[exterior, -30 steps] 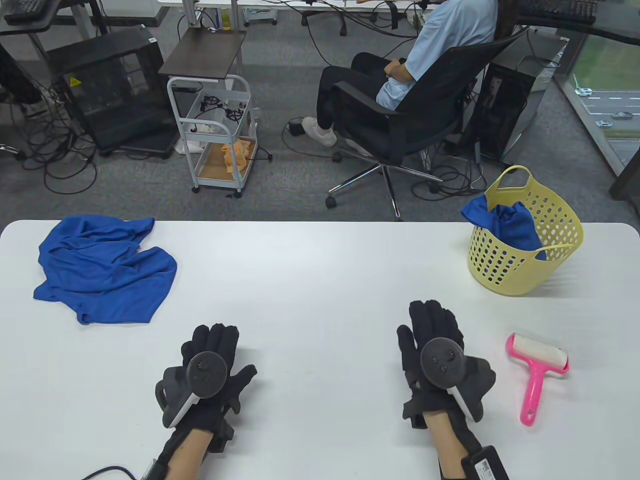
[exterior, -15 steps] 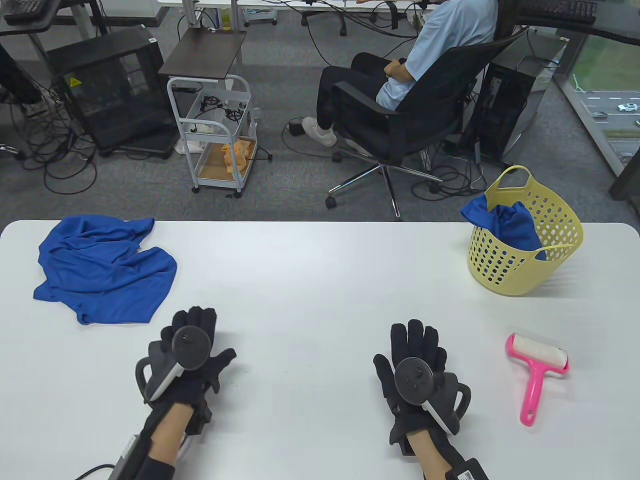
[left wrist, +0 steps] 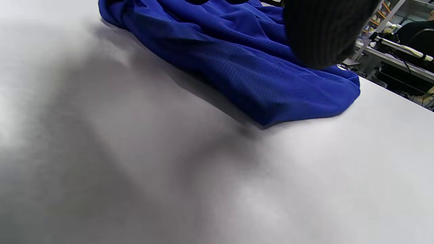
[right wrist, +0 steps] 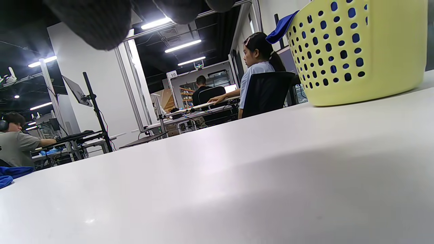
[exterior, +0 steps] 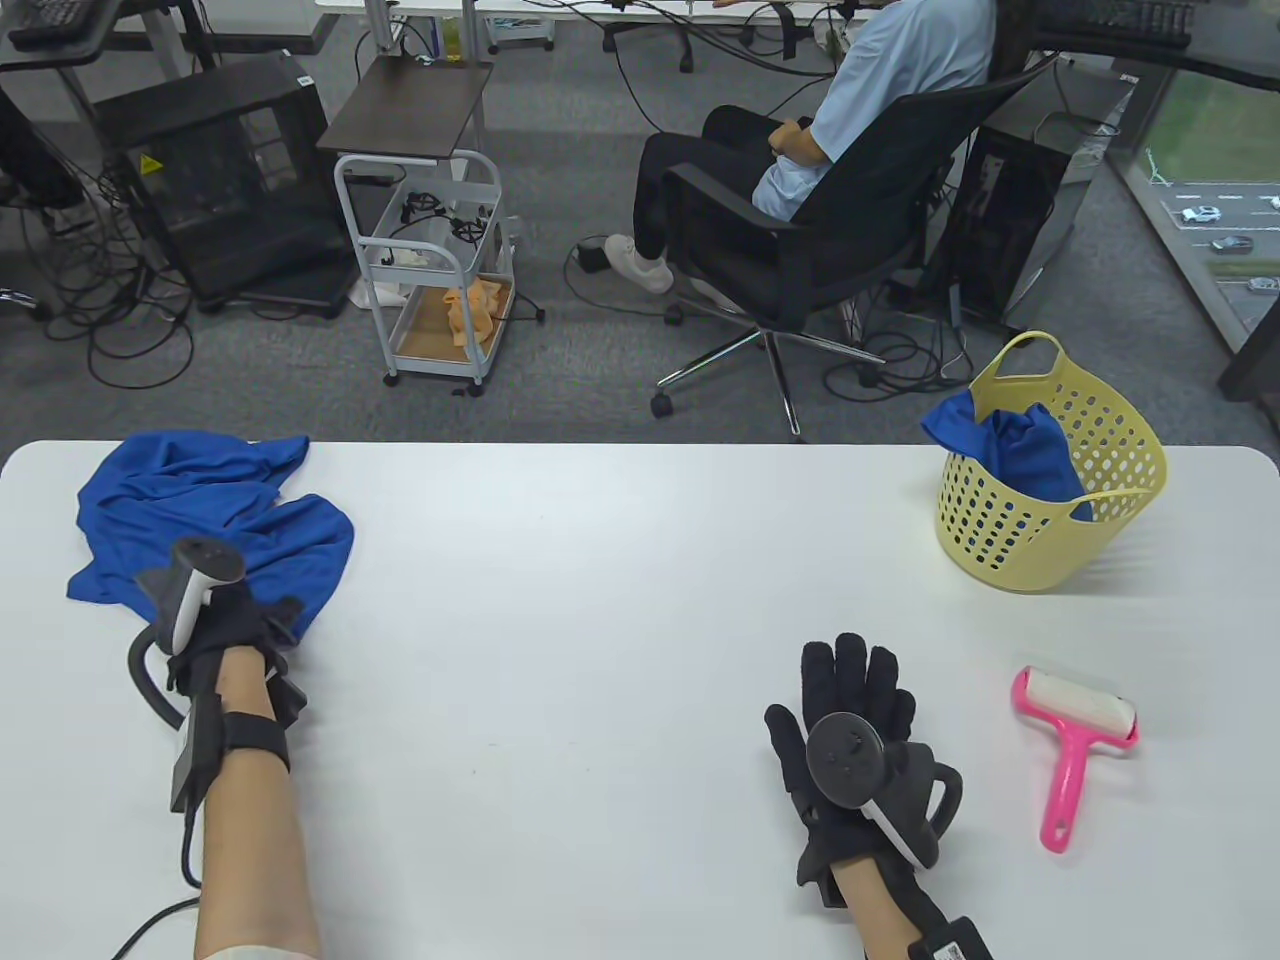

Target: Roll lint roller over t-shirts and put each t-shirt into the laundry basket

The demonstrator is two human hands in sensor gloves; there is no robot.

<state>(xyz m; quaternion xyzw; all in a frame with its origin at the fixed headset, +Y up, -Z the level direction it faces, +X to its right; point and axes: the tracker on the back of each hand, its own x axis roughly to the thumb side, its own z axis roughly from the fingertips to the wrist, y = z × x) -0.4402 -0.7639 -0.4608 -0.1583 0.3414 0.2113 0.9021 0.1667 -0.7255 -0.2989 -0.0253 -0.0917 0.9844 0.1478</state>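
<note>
A crumpled blue t-shirt (exterior: 200, 510) lies at the table's far left. My left hand (exterior: 238, 612) is at its near edge, tilted on its side; the tracker hides the fingers. In the left wrist view a gloved finger (left wrist: 322, 30) hangs just over the t-shirt (left wrist: 237, 61), and whether it holds the cloth cannot be made out. My right hand (exterior: 835, 690) lies flat on the table, fingers straight, holding nothing. The pink lint roller (exterior: 1075, 740) rests to its right, untouched. A yellow laundry basket (exterior: 1060, 520) at the far right holds another blue t-shirt (exterior: 1010, 450).
The white table (exterior: 620, 600) runs the full width. In the right wrist view the basket (right wrist: 359, 51) stands on the table ahead and to the right. Beyond the far edge a person sits in an office chair (exterior: 830, 230), with a small cart (exterior: 430, 270) on the floor.
My left hand has reached left and forward from the table's middle to the near edge of the blue t-shirt, turning on its side. My right hand has barely shifted.
</note>
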